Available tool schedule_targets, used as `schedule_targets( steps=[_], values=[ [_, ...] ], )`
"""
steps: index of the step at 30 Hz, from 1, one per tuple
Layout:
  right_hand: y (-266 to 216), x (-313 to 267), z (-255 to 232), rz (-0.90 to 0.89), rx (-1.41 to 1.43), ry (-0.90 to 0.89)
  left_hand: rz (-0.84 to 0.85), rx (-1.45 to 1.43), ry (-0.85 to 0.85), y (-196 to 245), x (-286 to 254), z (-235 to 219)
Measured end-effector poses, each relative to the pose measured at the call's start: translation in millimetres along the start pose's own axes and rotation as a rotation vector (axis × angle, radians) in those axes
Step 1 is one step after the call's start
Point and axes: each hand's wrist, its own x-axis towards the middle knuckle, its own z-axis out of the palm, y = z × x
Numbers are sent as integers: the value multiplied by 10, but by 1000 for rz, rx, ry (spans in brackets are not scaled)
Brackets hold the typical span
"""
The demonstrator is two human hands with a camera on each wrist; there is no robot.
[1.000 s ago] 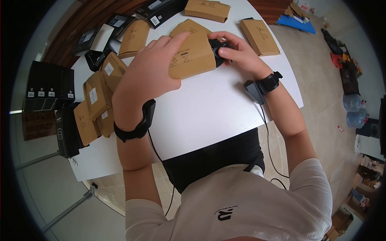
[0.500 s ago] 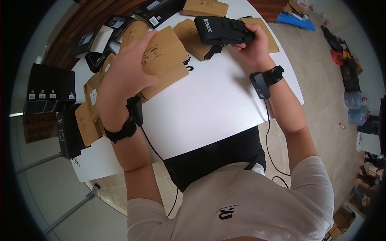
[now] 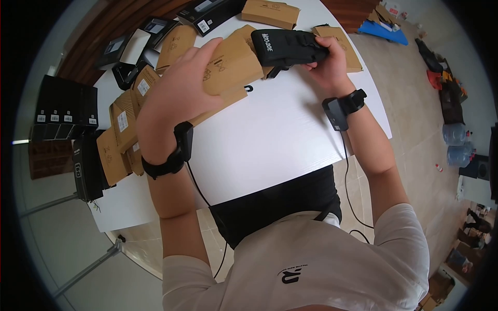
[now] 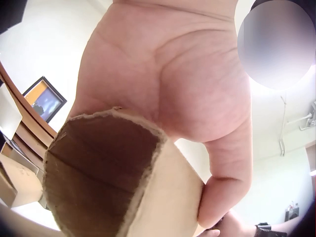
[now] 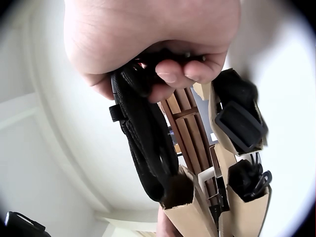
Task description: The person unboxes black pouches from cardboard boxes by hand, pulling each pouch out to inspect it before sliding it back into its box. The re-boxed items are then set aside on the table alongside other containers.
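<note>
My left hand (image 3: 179, 93) grips a brown cardboard box (image 3: 233, 65), thumb on the near side. Its ragged end (image 4: 106, 168) stands open in the left wrist view, and the inside looks dark and hollow. In my right hand (image 3: 333, 65) is a black fabric pouch (image 3: 285, 46) lettered in white, gripped by its right end. The pouch's free end is right at the box's open mouth (image 5: 180, 190) in the right wrist view. Below the held box lies another brown box (image 3: 228, 105) with a black hook at its end.
Behind the pouch, a brown box with a black buckle (image 5: 241, 126) poking out lies on the white table (image 3: 270, 135). More brown boxes (image 3: 124, 119) are piled at left. Black boxes (image 3: 212, 14) stand along the back. One brown box (image 3: 345, 49) lies beyond my right hand.
My right hand has drawn the pouch up and right, out from the box's end. The left hand swung the box left, then back right toward the pouch.
</note>
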Motion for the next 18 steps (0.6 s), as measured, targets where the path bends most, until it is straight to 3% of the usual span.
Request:
schedule_targets(
  steps=[7, 9, 13, 18],
  values=[
    [29, -36, 87, 14, -31, -43, 52, 3, 3, 86, 31, 100],
    [36, -80, 132, 29, -120, -175, 81, 71, 5, 142, 47, 159],
    [37, -115, 143, 72, -231, -260, 147, 128, 33, 194, 89, 236],
    [71, -180, 288, 35, -271, -172, 214, 145, 90, 204, 92, 267]
  ],
)
